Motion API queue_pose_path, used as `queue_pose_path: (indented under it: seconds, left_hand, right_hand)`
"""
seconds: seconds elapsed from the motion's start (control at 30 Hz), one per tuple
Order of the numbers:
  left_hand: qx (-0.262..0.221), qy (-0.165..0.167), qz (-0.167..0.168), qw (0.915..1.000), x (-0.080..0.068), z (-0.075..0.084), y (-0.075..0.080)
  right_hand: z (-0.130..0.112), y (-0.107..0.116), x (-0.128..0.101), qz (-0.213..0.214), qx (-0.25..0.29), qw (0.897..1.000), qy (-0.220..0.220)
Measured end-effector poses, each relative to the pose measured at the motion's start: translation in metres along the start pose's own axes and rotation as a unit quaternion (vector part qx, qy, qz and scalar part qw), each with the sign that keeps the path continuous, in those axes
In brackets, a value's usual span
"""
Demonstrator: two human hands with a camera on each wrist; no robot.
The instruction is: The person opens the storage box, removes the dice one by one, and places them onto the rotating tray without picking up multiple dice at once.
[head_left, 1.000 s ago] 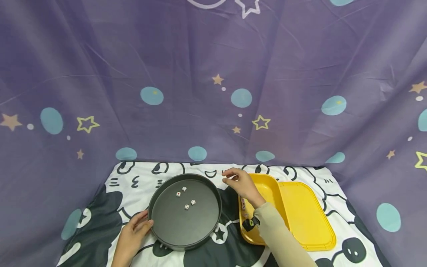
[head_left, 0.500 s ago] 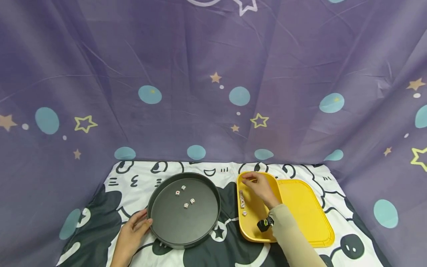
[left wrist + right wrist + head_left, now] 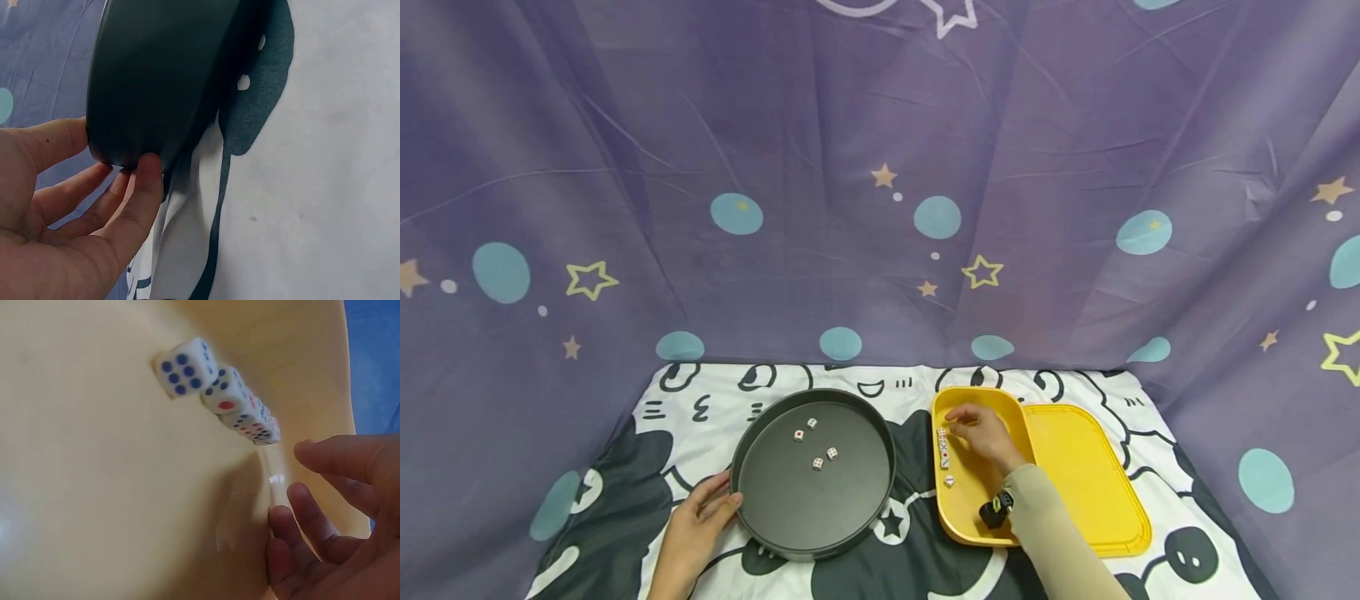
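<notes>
Several white dice (image 3: pixel 817 463) lie scattered in a round black pan (image 3: pixel 812 517). My left hand (image 3: pixel 698 521) touches the pan's left side, and in the left wrist view its fingertips (image 3: pixel 150 164) rest against the dark outer wall. Inside a yellow box (image 3: pixel 958 521), my right hand (image 3: pixel 988 437) is at the far end of a row of dice (image 3: pixel 943 446) along the left wall. Its thumb and fingers are apart, with nothing between them in the right wrist view. A nearer die (image 3: pixel 186 369) stands beside the row's end, showing six blue dots.
A flat yellow lid (image 3: pixel 1093 492) lies to the right of the box. Under everything is a black-and-white cartoon cloth (image 3: pixel 895 575). Behind it hangs a purple curtain (image 3: pixel 820 267) with stars and blue dots. A watch-like black device (image 3: pixel 996 508) is on the right wrist.
My right hand has moved right, from above the gap beside the pan into the yellow box, then slightly down and nearer the dice row. My left hand stays at the pan.
</notes>
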State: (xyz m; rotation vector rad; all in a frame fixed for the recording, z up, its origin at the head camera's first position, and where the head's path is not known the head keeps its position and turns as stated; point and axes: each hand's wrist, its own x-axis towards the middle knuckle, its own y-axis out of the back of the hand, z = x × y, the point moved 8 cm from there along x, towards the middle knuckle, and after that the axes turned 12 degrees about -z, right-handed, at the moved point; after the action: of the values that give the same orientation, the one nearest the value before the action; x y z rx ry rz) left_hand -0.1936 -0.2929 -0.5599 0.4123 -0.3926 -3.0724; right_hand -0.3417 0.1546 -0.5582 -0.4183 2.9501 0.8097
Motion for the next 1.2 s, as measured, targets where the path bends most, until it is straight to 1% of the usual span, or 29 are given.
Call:
queue_pose_path:
  seconds: [0.2,0.33,0.43,0.67,0.8,1.03,1.2]
  left_hand:
    - [0.001,0.002,0.0,1.0,-0.002,0.001,0.0]
    - [-0.002,0.003,-0.001,1.0,-0.002,0.001,-0.001]
    - [0.001,0.003,-0.001,1.0,-0.002,0.001,-0.001]
    - [0.006,0.007,0.001,1.0,-0.002,0.003,0.0]
    - [0.005,0.01,0.003,0.9999,-0.002,0.003,0.0]
    - [-0.015,0.003,0.001,0.9999,-0.001,0.004,-0.001]
    - [-0.02,0.004,-0.001,0.9998,-0.001,0.004,-0.001]
  right_hand:
    - [0.003,-0.005,0.001,-0.007,-0.029,0.999,0.015]
    - [0.006,-0.007,0.0,-0.01,-0.05,0.999,0.01]
    - [0.007,-0.008,0.0,-0.011,-0.056,0.998,0.005]
    - [0.005,-0.011,0.003,-0.018,-0.056,0.998,0.008]
    - [0.003,-0.012,0.005,-0.023,-0.056,0.998,0.018]
    - [-0.001,-0.012,0.006,-0.023,-0.067,0.997,0.039]
    - [0.0,-0.013,0.006,-0.022,-0.064,0.997,0.033]
